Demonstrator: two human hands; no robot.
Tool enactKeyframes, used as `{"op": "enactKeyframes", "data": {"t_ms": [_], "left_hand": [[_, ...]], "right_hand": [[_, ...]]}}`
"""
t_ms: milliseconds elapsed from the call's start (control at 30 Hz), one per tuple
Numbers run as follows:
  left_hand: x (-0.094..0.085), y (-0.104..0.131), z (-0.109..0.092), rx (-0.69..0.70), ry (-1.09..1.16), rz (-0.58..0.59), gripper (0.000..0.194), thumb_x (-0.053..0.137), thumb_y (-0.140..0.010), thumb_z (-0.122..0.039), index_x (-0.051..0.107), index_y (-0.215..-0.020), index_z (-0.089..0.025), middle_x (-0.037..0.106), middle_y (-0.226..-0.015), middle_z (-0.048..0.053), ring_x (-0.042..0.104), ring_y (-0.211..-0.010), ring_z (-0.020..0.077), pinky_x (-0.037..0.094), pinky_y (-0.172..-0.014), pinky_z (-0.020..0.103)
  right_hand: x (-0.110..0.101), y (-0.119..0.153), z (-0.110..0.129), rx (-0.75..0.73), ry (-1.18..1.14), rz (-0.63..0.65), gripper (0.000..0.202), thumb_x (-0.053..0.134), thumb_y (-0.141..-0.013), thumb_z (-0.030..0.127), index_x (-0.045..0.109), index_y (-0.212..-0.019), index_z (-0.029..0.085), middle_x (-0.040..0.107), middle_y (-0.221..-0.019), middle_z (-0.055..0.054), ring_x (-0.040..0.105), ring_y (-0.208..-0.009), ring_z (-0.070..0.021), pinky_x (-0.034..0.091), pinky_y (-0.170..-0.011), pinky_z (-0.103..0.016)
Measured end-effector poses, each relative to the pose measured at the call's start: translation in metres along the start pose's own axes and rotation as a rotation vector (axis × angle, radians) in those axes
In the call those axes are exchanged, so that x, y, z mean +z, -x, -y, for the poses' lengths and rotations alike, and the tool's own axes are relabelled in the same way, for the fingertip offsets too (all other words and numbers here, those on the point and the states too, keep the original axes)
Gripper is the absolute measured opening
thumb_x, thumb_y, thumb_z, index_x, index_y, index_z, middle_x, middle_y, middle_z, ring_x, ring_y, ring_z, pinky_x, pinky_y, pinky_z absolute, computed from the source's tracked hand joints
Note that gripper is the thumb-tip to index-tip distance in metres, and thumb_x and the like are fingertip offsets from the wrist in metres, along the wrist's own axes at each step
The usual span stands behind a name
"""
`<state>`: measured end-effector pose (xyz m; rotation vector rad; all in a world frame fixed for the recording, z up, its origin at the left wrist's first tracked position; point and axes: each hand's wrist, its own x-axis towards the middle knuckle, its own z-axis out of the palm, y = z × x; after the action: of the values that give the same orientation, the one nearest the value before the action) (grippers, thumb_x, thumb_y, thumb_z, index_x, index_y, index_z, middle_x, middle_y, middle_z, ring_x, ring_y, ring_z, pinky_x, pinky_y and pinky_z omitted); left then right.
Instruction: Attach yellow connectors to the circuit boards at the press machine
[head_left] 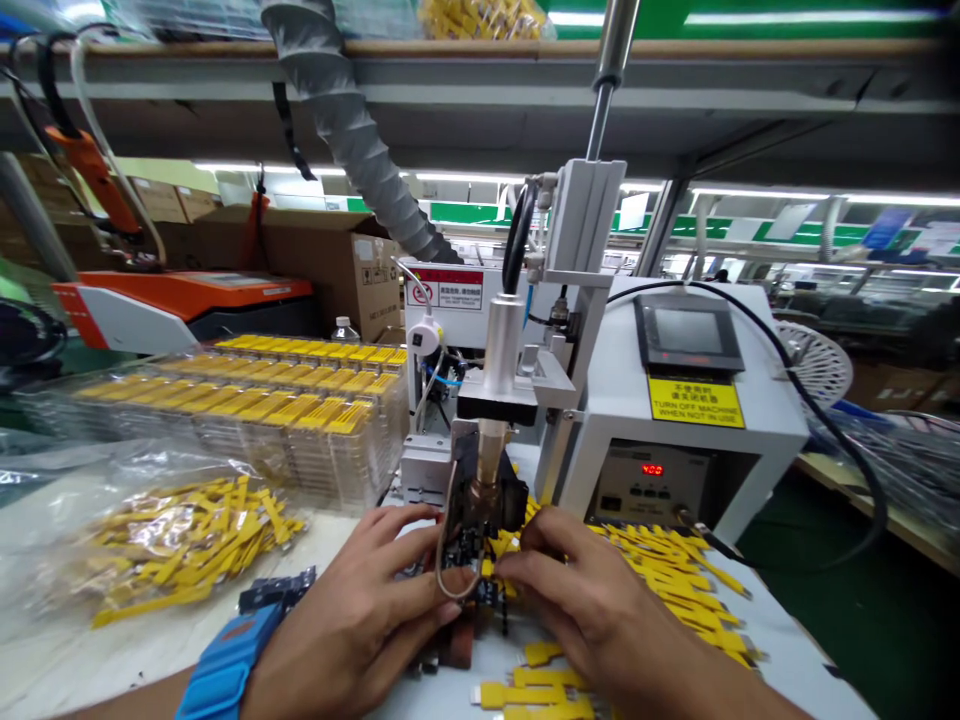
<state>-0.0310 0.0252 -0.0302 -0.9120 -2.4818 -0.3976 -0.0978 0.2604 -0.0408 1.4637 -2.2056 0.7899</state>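
Observation:
My left hand [367,605], with a blue wrist strap [232,660], has its fingers bent against a small black fixture [469,540] under the soldering machine's head [491,450]. What lies between its thumb and fingers is hidden. From the other side, my right hand [600,600] pinches close to the fixture, at a short yellow connector cable [489,568] whose far end sits among the black parts. A thin looped tube [442,560] hangs in front of the fixture. Loose yellow connector cables [536,690] lie beneath my right hand.
A grey control box [690,470] with a red display stands right, beside more yellow cables [682,580]. At left are a plastic bag of yellow pieces [202,540], stacked clear trays [352,460] and black parts [274,590]. A ribbed hose [352,130] hangs above.

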Motion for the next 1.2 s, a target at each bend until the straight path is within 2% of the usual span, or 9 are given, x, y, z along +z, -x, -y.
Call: {"op": "enactKeyframes", "data": {"t_ms": [100,300,433,600,900,1200], "left_hand": [[0.0008,0.0011,0.0007,-0.012,0.013,-0.001,0.031,0.046,-0.097,-0.021,0.055,-0.124,-0.032,0.053,-0.126,0.0,0.04,-0.121,0.023,0.044,-0.094,0.04],[0.0043,0.0046,0.0024,-0.064,-0.024,-0.066,0.039,0.055,-0.093,-0.028,0.049,-0.131,-0.024,0.055,-0.128,0.002,0.044,-0.121,0.0228,0.042,-0.101,0.042],[0.0042,0.005,0.0021,-0.057,-0.043,-0.106,0.031,0.055,-0.093,-0.029,0.054,-0.124,-0.022,0.058,-0.123,0.004,0.046,-0.12,0.0238,0.044,-0.099,0.043],[0.0032,0.003,0.002,-0.053,-0.017,-0.06,0.038,0.054,-0.093,-0.026,0.048,-0.13,-0.025,0.054,-0.128,0.002,0.044,-0.122,0.0233,0.04,-0.102,0.045],[0.0043,0.0045,0.0031,-0.065,-0.017,-0.06,0.034,0.054,-0.093,-0.028,0.051,-0.127,-0.023,0.055,-0.128,0.003,0.044,-0.121,0.0258,0.044,-0.098,0.049],[0.0035,0.0041,0.0019,-0.068,-0.006,-0.069,0.036,0.057,-0.091,-0.025,0.052,-0.127,-0.024,0.056,-0.126,0.003,0.046,-0.121,0.0259,0.042,-0.099,0.049]], "right_hand": [[-0.0013,0.0,0.0,0.002,-0.013,0.017,0.027,0.043,-0.089,0.009,0.064,-0.104,0.018,0.054,-0.087,-0.01,0.053,-0.078,-0.0195,0.048,-0.062,-0.031],[-0.0002,0.0014,-0.003,-0.009,0.005,0.037,0.029,0.043,-0.089,0.01,0.062,-0.109,0.018,0.054,-0.087,-0.011,0.053,-0.077,-0.0199,0.049,-0.062,-0.032],[0.0,0.0008,-0.0017,-0.022,0.062,0.022,0.028,0.041,-0.092,0.012,0.062,-0.108,0.018,0.054,-0.085,-0.01,0.053,-0.076,-0.0203,0.048,-0.061,-0.032],[-0.0021,-0.0007,0.0014,0.0,0.085,0.068,0.028,0.041,-0.091,0.014,0.064,-0.107,0.018,0.053,-0.086,-0.01,0.052,-0.077,-0.0196,0.047,-0.062,-0.03],[-0.0027,-0.0008,0.0008,-0.03,0.133,0.061,0.028,0.037,-0.09,0.013,0.063,-0.101,0.016,0.052,-0.085,-0.01,0.052,-0.075,-0.0197,0.045,-0.06,-0.029],[-0.0019,-0.0005,0.0002,0.011,0.141,0.097,0.028,0.04,-0.09,0.014,0.063,-0.105,0.02,0.052,-0.088,-0.009,0.052,-0.077,-0.02,0.046,-0.064,-0.03]]}}
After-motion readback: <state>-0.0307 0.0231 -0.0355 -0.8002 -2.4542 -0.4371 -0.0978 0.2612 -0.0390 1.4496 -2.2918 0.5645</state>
